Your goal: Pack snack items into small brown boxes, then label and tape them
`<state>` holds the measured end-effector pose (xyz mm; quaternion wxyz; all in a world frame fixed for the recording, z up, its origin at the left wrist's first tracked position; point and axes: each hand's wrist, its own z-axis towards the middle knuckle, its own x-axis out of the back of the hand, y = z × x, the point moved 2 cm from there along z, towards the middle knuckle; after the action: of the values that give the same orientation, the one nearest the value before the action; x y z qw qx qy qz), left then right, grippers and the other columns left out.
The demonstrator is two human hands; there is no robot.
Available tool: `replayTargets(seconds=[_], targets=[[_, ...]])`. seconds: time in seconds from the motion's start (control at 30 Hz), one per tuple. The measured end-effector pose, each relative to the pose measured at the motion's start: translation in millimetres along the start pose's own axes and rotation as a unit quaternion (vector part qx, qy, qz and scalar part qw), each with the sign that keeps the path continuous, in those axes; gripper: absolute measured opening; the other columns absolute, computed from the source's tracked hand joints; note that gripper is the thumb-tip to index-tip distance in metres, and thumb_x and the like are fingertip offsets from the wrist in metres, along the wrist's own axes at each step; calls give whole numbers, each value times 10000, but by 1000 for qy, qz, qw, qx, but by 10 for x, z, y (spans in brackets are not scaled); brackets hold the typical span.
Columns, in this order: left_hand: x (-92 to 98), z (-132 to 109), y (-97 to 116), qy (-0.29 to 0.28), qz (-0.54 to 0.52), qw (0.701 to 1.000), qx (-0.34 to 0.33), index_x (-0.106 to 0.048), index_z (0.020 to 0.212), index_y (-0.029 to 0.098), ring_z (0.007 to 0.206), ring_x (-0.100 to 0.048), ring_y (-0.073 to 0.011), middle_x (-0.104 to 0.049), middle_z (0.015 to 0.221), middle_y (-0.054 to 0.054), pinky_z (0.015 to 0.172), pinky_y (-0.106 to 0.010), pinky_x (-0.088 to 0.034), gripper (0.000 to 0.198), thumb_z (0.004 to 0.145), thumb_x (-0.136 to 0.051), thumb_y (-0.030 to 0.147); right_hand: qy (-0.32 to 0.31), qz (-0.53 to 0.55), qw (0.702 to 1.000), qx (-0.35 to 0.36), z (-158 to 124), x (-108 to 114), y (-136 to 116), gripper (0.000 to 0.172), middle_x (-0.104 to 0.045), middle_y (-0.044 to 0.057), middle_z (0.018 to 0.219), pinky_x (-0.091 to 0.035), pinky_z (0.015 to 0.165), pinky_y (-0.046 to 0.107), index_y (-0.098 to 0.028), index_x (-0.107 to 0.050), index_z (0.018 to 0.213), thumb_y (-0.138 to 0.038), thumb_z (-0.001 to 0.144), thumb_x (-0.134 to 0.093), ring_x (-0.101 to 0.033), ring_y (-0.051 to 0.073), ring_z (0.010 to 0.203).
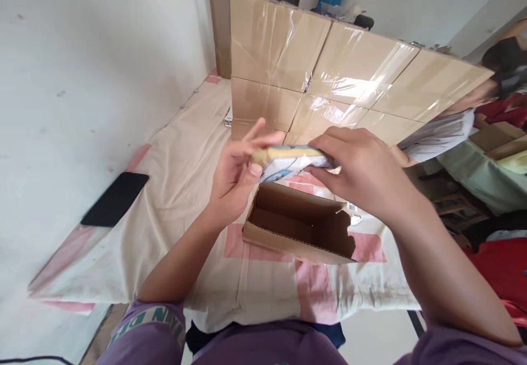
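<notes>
Both my hands hold a small folded item wrapped in clear plastic point(288, 162), white with blue and yellow print, just above an open brown cardboard box point(288, 239). My left hand point(236, 175) pinches its left end with the thumb, the other fingers spread outward. My right hand point(362, 170) is closed over its right end from above. The box lies on a cream and pink cloth point(185, 189) and looks empty inside.
A tall wall of taped cardboard panels point(329, 74) stands just behind the box. A black phone point(115, 199) lies at the cloth's left edge by the white wall. At the right sit another person's arm point(453, 126), clothes and more boxes.
</notes>
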<state>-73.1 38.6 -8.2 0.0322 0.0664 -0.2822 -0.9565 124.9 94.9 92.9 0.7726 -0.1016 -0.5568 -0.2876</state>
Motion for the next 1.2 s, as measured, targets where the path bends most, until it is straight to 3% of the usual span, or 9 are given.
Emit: replayTargets(seconds=[0.23,0.33,0.5,0.63,0.73,0.8,0.93,1.07,1.2], targets=[[342,-32,-145,-169,132,939,269,-245,1572,402,1552,-390,-322,-405,1660,-100,1224,-586,-380,791,942,-723,430,157,33,966,-201,-726,517,62,282,-684,43,818,-405,624,352,-241,-725,1045,-499,933,-705,-590,238,680],[408,-68,-375,-182,122,916,336,-286,1614,361,1561,-362,-369,-341,1700,-127,1215,-564,-388,910,866,-797,437,52,79,986,-138,-827,364,-57,231,-652,21,728,-386,547,327,-249,-680,913,-476,953,-672,-564,207,593],[378,-108,-617,-192,94,902,376,-634,1409,271,1475,-485,-375,-576,1548,-101,1193,-454,-413,702,764,-881,398,-195,74,976,-69,-681,-403,-317,156,-710,43,773,-384,563,315,-229,-624,771,-187,920,-649,-673,236,693],[386,-126,-573,-228,139,887,377,-702,1331,288,1390,-571,-328,-663,1453,-63,1113,-372,-462,528,833,-820,417,-231,140,961,-68,-661,-642,-373,121,-780,50,910,-455,624,320,-235,-738,932,-180,960,-634,-735,256,823],[436,-131,-547,-274,171,863,388,-706,1329,291,1347,-613,-301,-675,1441,-60,1023,-311,-499,483,875,-779,437,-131,230,957,-119,-924,-468,-249,205,-803,38,1103,-545,758,358,-279,-748,1163,-267,1006,-617,-758,258,947],[468,-128,-557,-319,154,854,381,-696,1345,300,1336,-627,-289,-677,1440,-57,991,-286,-511,531,843,-815,426,27,266,937,-223,-1259,-370,-127,170,-806,40,1053,-567,789,370,-271,-766,1109,-312,999,-643,-758,255,939],[477,-115,-614,-391,56,853,341,-638,1424,318,1381,-603,-305,-649,1476,-77,1062,-324,-501,759,722,-925,356,334,298,818,-361,-2040,-646,-103,280,-788,79,917,-595,799,440,-216,-786,962,-405,1013,-585,-751,288,901],[404,-158,-707,-398,-9,841,367,-586,1484,313,1372,-606,-348,-663,1439,-121,1038,-363,-535,948,628,-983,404,234,411,824,-312,-2316,-1208,-337,569,-732,136,1349,-534,1079,624,-252,-767,1235,-669,1008,-453,-651,391,1321],[322,-256,-775,-391,7,831,396,-562,1500,331,1289,-646,-345,-640,1451,-121,900,-327,-586,991,616,-966,527,165,421,858,-245,-2251,-1322,-425,696,-588,88,1564,-351,1233,690,-324,-640,1452,-771,978,-396,-449,396,1522]])
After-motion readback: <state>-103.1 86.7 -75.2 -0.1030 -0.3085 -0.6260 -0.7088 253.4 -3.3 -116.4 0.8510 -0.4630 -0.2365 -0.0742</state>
